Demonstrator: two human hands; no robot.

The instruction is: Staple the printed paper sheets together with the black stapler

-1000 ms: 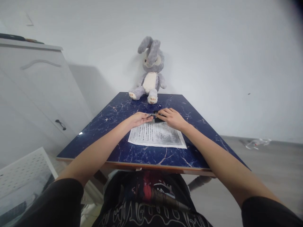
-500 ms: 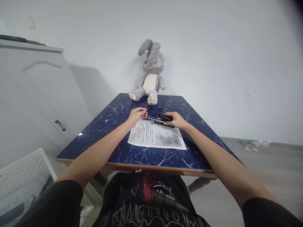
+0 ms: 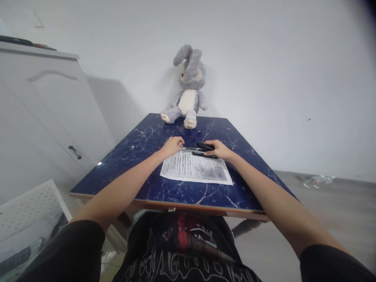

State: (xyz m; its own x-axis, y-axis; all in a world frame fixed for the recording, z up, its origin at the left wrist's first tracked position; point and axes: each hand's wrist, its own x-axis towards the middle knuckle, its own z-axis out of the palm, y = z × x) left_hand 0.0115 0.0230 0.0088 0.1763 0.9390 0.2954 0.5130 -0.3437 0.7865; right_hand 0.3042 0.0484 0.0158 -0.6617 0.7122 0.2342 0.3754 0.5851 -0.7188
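Note:
A black stapler (image 3: 203,146) is gripped by my right hand (image 3: 221,150), its top arm and base spread apart. From its front a thin metal rail (image 3: 190,149) sticks out to the left. My left hand (image 3: 173,146) is at the rail's left end, fingers curled together; what is between the fingertips is too small to make out. Under the stapler and close to both hands lies a printed sheet of paper (image 3: 195,168), its near edge toward me.
The dark blue marbled table (image 3: 132,147) carries everything. A grey plush rabbit (image 3: 188,98) sits at its back against the white wall. At left stand a white cabinet (image 3: 53,102) and a white perforated panel (image 3: 32,203). Clear plastic (image 3: 319,180) lies on the floor at right.
My left hand has come down slightly to the end of the metal rail, and its fingers have curled in. My right hand stays on the stapler. The view has shifted a little.

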